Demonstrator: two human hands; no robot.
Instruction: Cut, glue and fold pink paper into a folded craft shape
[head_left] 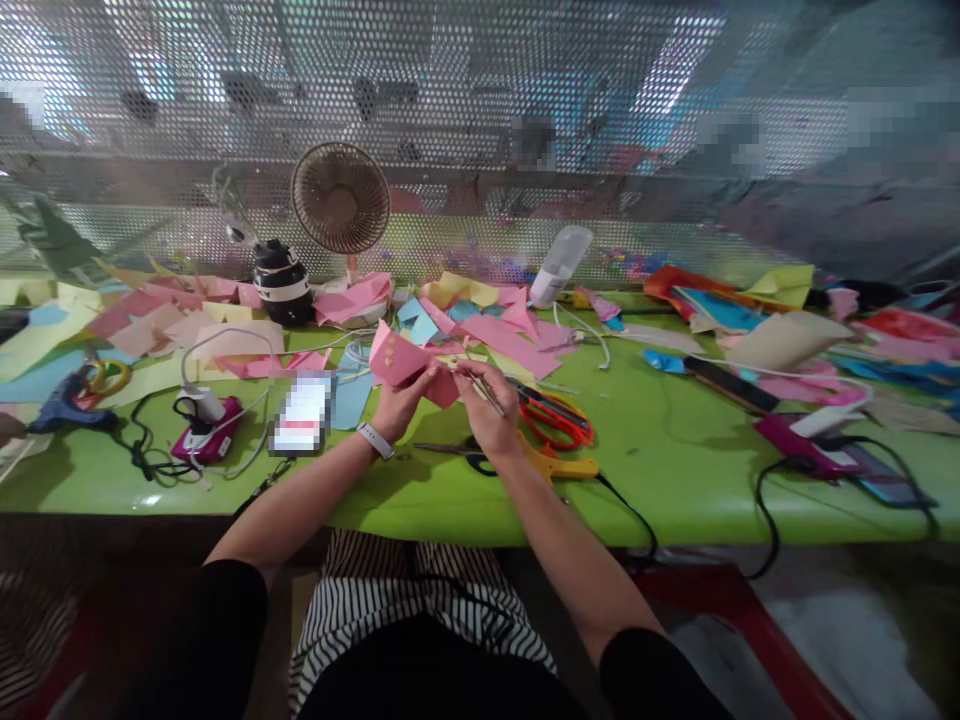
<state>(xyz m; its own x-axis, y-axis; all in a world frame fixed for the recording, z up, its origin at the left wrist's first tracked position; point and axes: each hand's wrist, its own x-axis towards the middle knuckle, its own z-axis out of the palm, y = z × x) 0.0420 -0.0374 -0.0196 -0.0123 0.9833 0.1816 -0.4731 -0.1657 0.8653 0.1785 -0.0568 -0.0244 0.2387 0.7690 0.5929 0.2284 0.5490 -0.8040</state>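
Note:
A folded pink paper piece (397, 357) with small yellowish marks is held up over the green table (420, 500). My left hand (405, 405), with a white band on its wrist, has its fingers closed on the paper's lower edge. My right hand (487, 400) pinches a thin metal tool (484, 388), perhaps tweezers, whose tip meets the paper's right side. Below my hands lie dark-handled scissors (480, 455) and a yellow tool (566, 465) with a black cord. Orange-handled scissors (559, 420) rest to the right of my right hand.
Left of my hands are a phone (302, 412), a purple power strip (206, 435) and a blue glue gun (71, 400). A fan (341, 198), a black jar (283, 285) and coloured paper scraps line the back. Another power strip (810, 447) with cords sits at right.

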